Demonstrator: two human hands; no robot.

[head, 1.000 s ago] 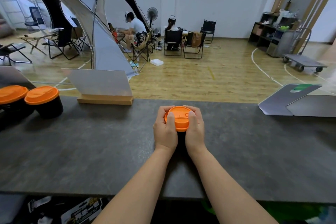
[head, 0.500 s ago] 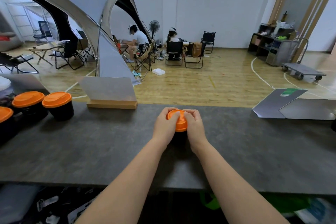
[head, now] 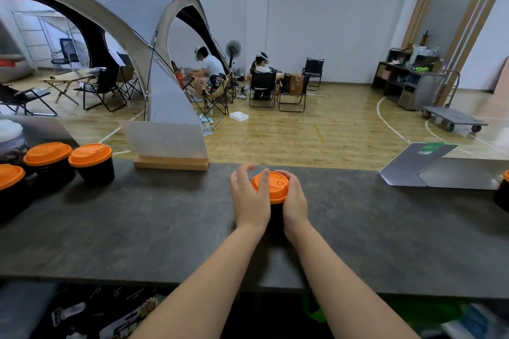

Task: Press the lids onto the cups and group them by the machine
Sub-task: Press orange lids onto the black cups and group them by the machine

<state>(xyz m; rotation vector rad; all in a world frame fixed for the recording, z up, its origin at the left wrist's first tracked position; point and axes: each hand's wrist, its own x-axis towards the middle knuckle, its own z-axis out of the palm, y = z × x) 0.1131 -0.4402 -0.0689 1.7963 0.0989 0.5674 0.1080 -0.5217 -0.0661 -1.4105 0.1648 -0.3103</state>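
Seen from above and behind two bare forearms reaching over a dark grey counter (head: 137,228). At the middle, a black cup (head: 276,215) standing upright, capped with an orange lid (head: 274,187). Right hand (head: 295,199) wrapped around the cup's right side, fingers curled over the lid's far rim. Left hand (head: 249,198) against the cup's left side, thumb lying across the lid's left edge, fingers loosely spread and lifted off the lid, blurred at the tips.

At the counter's far left, three more black cups with orange lids grouped close together: one (head: 93,164) nearest the middle, a second (head: 48,159) just beside it, a third (head: 11,184) at the frame edge, partly cut off. Another lidded cup (head: 502,194) just visible at the right edge, well apart from the rest.

On the counter's back edge, a white sign in a wooden base (head: 168,146) to the left and folded grey panels (head: 440,170) to the right.

Beyond, a wood-floored hall with a grey tent (head: 110,8), folding chairs and two seated people.
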